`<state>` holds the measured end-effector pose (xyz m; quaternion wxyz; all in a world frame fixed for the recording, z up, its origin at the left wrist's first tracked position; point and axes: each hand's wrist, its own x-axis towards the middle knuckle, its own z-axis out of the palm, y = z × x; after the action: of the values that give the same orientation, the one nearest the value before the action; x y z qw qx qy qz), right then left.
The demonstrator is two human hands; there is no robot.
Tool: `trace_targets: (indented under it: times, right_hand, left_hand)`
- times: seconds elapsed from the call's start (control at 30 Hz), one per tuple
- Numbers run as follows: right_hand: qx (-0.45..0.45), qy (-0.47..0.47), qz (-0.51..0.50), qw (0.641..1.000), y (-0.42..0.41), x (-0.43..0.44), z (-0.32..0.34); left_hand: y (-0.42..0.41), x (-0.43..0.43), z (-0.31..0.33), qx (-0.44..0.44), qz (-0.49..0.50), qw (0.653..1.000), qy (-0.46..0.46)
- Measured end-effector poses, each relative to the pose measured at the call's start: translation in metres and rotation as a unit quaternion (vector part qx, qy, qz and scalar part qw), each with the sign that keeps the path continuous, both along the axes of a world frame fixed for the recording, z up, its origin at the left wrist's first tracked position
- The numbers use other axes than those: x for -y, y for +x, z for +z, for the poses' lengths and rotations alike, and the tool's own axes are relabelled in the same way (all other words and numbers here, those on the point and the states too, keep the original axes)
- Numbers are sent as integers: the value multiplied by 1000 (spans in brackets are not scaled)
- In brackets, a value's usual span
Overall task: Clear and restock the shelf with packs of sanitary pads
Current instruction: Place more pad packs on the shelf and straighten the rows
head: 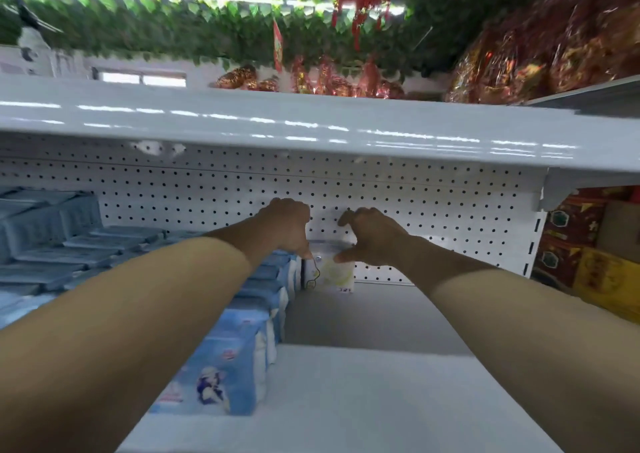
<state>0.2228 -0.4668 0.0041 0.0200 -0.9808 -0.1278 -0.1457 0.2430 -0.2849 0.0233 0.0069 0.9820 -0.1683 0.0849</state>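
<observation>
Deep on shelf (363, 314); left hand (287, 225), right hand (372, 236), fingers (348, 217) curled, grip 1 upright pack (332, 274), face outward.

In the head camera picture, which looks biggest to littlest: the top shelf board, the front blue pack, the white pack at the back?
1. Top shelf board, spanning the picture.
2. Front blue pack.
3. White pack, though it is farther away, so its real size against the blue pack is unsure.
</observation>
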Motion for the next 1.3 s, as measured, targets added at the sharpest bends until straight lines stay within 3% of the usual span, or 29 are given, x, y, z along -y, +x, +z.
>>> trace_targets:
  times: [0.2, 0.53, 0.9, 1.3]
  right_hand:
    - [4, 44, -23, 999, -64, -29, 19]
    - [-18, 96, -91, 991, -158, -82, 28]
    - [9, 122, -26, 992, -286, -115, 23]
    - [-48, 124, 85, 987, -415, -181, -6]
  left_hand:
    - [-45, -44, 0, 57, -17, 993, -100]
    - [-121, -90, 7, 26, 25, 986, -166]
    - [-286, -142, -13, 54, 62, 977, -197]
    - [-464, -221, -47, 52, 184, 964, -185]
